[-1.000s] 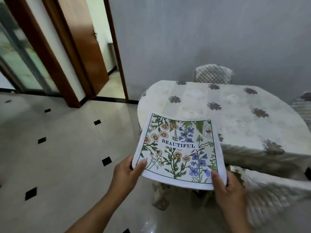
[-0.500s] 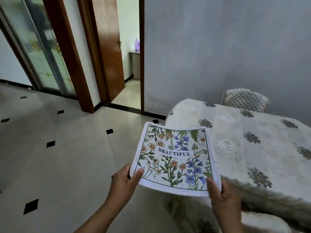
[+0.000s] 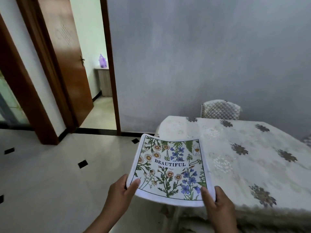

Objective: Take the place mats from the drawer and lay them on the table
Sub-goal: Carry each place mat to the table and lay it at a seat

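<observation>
I hold the floral place mat (image 3: 170,167) in the air by the table's (image 3: 244,158) nine o'clock edge, left hand (image 3: 121,190) pinching its seven o'clock corner, right hand (image 3: 218,204) its five o'clock corner. The carry seems nearly over; next it goes toward two o'clock, laid flat.

Table (image 3: 269,208) — flowered tablecloth (image 3: 239,153) draped over it

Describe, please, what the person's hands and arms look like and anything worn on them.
The left hand and right hand are bare: no gloves, no rings or watch on the parts that show. Both forearms are uncovered, no sleeve in view.
</observation>
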The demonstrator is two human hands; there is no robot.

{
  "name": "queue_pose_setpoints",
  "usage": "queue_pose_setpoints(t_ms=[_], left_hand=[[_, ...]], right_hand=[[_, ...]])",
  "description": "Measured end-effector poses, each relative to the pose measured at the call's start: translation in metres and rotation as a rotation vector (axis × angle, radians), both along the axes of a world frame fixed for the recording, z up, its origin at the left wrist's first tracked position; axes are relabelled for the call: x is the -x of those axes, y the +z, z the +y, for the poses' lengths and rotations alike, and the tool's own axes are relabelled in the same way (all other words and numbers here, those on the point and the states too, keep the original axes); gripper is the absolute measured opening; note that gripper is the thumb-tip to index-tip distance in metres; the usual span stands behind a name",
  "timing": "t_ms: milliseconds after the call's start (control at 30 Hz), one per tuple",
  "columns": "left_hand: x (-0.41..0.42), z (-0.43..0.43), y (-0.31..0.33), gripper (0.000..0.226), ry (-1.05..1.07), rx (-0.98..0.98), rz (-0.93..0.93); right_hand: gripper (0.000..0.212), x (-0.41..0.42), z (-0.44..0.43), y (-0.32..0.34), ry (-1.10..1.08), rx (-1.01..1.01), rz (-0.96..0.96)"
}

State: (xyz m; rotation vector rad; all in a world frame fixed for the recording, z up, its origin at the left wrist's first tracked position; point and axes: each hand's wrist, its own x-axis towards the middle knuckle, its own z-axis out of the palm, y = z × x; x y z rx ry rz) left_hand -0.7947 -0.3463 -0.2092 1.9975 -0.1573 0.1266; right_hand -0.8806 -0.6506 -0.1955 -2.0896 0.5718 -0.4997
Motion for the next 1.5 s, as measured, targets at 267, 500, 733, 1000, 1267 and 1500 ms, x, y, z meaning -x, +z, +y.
queue_pose_setpoints(t_ms=[267,500,733,1000,1267,1500], left_hand=[[-0.157,-0.037,0.001,0.035,-0.134,-0.032,-0.001],[-0.289,-0.056,-0.003,0.031,-0.193,-0.088,0.002],[-0.414,-0.081,-0.037,0.028,-0.376,-0.120,0.005],[-0.573,-0.114,-0.049,0.026,-0.775,-0.166,-0.050],[-0.641,-0.188,-0.061,0.032,-1.098,-0.291,-0.182],[-0.659,-0.264,-0.098,0.047,-1.234,-0.374,-0.205]], right_hand=[[0.027,-0.128,-0.021,-0.029,-0.155,-0.014,-0.063],[0.023,-0.238,-0.038,-0.034,-0.132,-0.019,0.041],[0.030,-0.308,-0.038,-0.056,-0.237,-0.107,0.180],[0.034,-0.386,0.031,-0.063,-0.741,-0.098,0.113],[0.036,-0.408,0.052,-0.079,-1.026,-0.128,0.144],[0.035,-0.422,0.029,-0.122,-1.215,-0.225,0.147]])
